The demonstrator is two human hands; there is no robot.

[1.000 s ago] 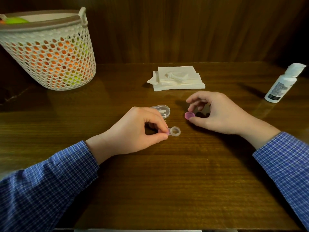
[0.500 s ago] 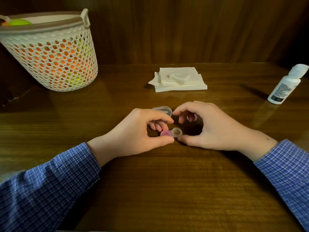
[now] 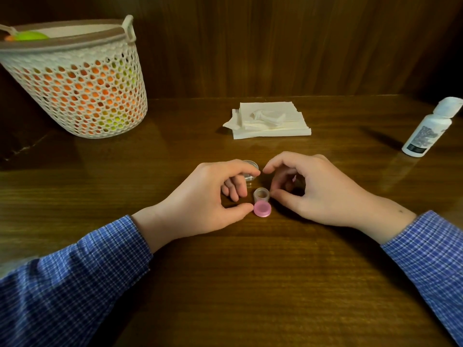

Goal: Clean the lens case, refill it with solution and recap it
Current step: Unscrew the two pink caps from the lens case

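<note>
The small lens case (image 3: pixel 261 200) lies on the wooden table (image 3: pixel 250 284) between my hands. Its near well wears a pink cap (image 3: pixel 262 209); its far well (image 3: pixel 261 194) is clear and uncapped. My left hand (image 3: pixel 213 199) has its fingers curled beside the case, and its thumb tip presses the capped end. My right hand (image 3: pixel 318 189) touches the open well with its thumb, and a second pink cap (image 3: pixel 294 178) shows only as a glimpse in its curled fingers. The white solution bottle (image 3: pixel 428 127) stands at the far right.
A folded stack of white tissues (image 3: pixel 270 121) lies behind my hands. A clear plastic box (image 3: pixel 250 170) sits partly hidden behind my left index finger. A white perforated basket (image 3: pixel 80 83) with orange and green contents stands at the back left. A dark wood wall closes the back.
My right hand brought the loose pink cap from the table over to the lens case. The case has turned, so its capped end now points towards me.
</note>
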